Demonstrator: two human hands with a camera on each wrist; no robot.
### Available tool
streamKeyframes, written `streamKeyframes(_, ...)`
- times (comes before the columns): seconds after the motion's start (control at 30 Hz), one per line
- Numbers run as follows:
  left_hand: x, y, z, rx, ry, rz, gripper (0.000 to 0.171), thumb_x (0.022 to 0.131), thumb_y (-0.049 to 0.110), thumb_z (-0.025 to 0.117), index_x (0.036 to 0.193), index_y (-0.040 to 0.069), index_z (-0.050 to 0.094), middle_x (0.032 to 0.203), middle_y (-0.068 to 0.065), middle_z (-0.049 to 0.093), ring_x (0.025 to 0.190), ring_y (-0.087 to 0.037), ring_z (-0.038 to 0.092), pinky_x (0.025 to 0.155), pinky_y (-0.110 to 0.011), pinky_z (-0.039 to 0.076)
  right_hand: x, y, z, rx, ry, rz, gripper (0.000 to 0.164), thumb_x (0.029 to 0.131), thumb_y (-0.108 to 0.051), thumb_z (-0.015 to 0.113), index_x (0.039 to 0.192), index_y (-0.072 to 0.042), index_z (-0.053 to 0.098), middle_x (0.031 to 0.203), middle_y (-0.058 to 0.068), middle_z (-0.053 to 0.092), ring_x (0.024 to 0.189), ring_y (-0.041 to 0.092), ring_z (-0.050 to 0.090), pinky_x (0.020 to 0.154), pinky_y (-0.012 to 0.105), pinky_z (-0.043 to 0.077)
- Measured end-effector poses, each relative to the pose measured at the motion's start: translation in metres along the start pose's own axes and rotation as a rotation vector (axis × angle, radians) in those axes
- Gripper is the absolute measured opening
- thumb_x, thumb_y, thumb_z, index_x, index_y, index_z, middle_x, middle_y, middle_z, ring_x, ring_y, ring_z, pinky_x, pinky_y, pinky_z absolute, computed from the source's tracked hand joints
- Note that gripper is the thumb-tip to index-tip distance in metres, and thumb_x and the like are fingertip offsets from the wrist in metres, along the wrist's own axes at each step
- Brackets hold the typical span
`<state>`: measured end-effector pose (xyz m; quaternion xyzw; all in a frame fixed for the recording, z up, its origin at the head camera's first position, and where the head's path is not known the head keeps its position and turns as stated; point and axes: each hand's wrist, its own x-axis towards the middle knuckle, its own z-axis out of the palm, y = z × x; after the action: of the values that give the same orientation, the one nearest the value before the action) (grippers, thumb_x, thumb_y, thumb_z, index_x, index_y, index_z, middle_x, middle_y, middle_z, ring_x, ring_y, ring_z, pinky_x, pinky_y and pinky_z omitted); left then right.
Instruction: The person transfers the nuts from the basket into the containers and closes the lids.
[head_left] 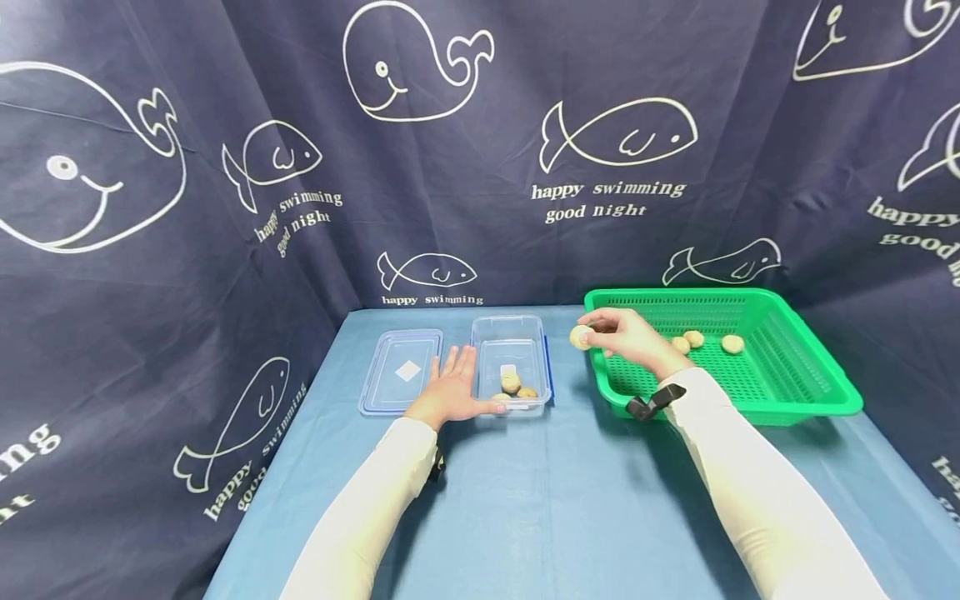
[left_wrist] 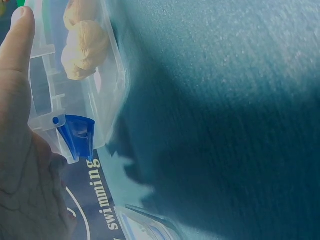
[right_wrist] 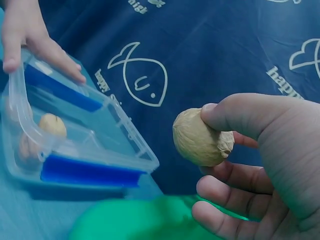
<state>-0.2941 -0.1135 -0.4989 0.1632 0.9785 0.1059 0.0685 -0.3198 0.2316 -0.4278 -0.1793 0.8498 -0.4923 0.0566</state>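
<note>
My right hand [head_left: 628,335] pinches a walnut [right_wrist: 199,139] between thumb and fingers, above the left rim of the green basket. In the right wrist view the walnut's pale, wrinkled shell shows clearly. A clear plastic box [head_left: 528,333] stands left of that hand, with a few walnuts [left_wrist: 89,46] at its near end. Spread straight, the fingers of my left hand [head_left: 447,393] lie along the box's left side, and the thumb reaches across its near edge. Blue latches [left_wrist: 77,136] hang from the box's sides. In the basket [head_left: 813,400] lie three more walnuts [head_left: 732,343].
Left of the box lies its clear lid [head_left: 386,387] with a blue edge, flat on the blue tablecloth [head_left: 510,517]. Dark blue curtain [head_left: 480,192] with fish and whale drawings closes off the back and sides. The green basket takes up the table's right rear.
</note>
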Motion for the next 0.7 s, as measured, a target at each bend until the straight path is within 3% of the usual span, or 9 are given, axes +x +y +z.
streamKeyframes(0.2,0.003,-0.002,0.006,0.011,-0.016,0.002,0.131,0.075,0.085,0.059,0.163,0.005,0.004,0.170,-0.012,0.005,0.156,-0.030,-0.004,0.122,-0.056,-0.007,0.006,-0.002,0.016,-0.008,-0.003,-0.028,0.041,0.096,-0.024,0.071,0.129,-0.001,0.065,0.117,0.022,0.069,0.091,0.025,0.067,0.066,0.042,0.058)
streamKeyframes(0.4,0.000,0.001,0.002,0.014,0.002,0.011,0.130,0.076,0.084,0.060,0.162,0.003,0.006,0.169,-0.014,0.008,0.156,-0.034,0.002,0.122,-0.058,0.000,0.010,-0.010,0.031,-0.022,-0.005,-0.039,0.038,0.095,-0.020,0.072,0.127,-0.001,0.067,0.114,0.021,0.071,0.087,0.023,0.066,0.064,0.047,0.058)
streamKeyframes(0.7,0.002,-0.002,0.004,0.005,0.004,-0.005,0.132,0.074,0.087,0.059,0.163,0.005,0.006,0.170,-0.011,0.007,0.156,-0.031,0.000,0.122,-0.057,-0.001,0.020,-0.017,0.051,-0.019,-0.046,-0.076,0.036,0.095,-0.017,0.071,0.126,0.002,0.066,0.114,0.022,0.071,0.085,0.029,0.066,0.053,0.033,0.052)
